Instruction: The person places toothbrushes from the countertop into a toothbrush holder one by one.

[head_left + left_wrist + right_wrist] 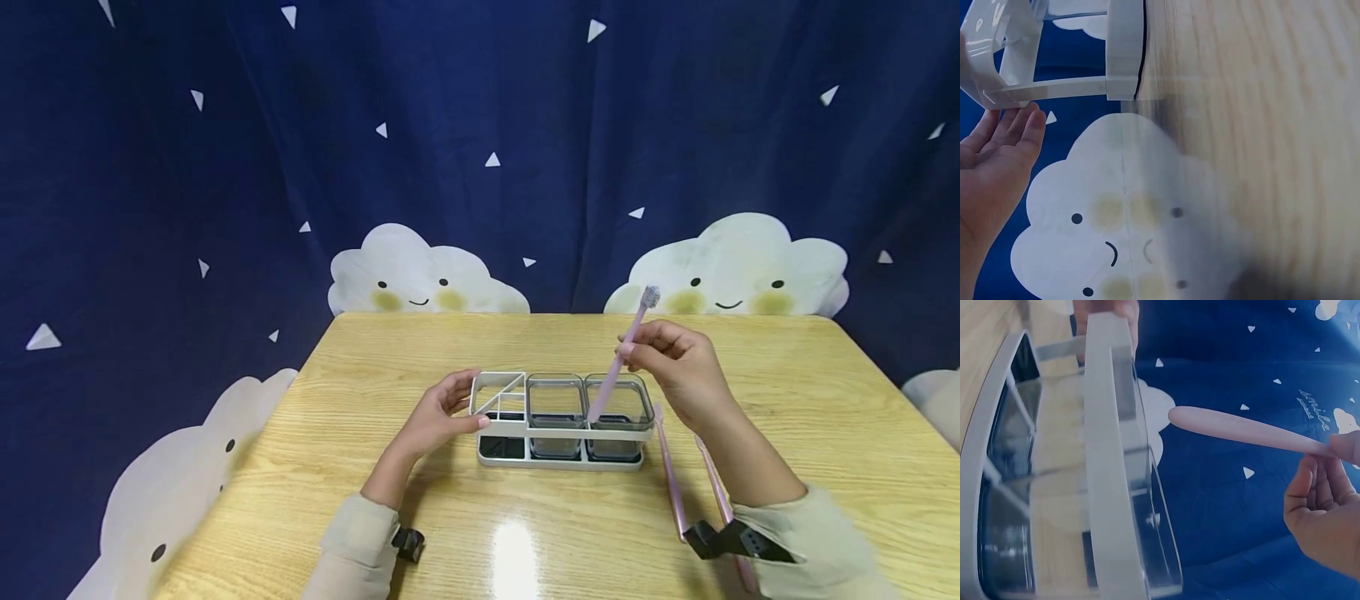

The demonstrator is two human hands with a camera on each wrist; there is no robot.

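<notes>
A white toothbrush holder (577, 433) with a divided section at its left and two clear cups stands on the table. My left hand (448, 412) grips its left end, thumb at the front and fingers behind. My right hand (678, 362) pinches a pink toothbrush (621, 358) between thumb and fingers, bristles up. Its handle end points down and overlaps the right clear cup (637, 400) in the head view. In the right wrist view the toothbrush handle (1235, 428) hangs above the holder's rim, outside the cups. The left clear cup (555, 400) sits beside the divided section.
Two more pink toothbrushes lie on the wooden table (360, 375) to the right of the holder: one toothbrush (671, 479) near its corner, another toothbrush (716, 483) partly under my right forearm. A dark blue curtain (465, 150) with clouds hangs behind the table.
</notes>
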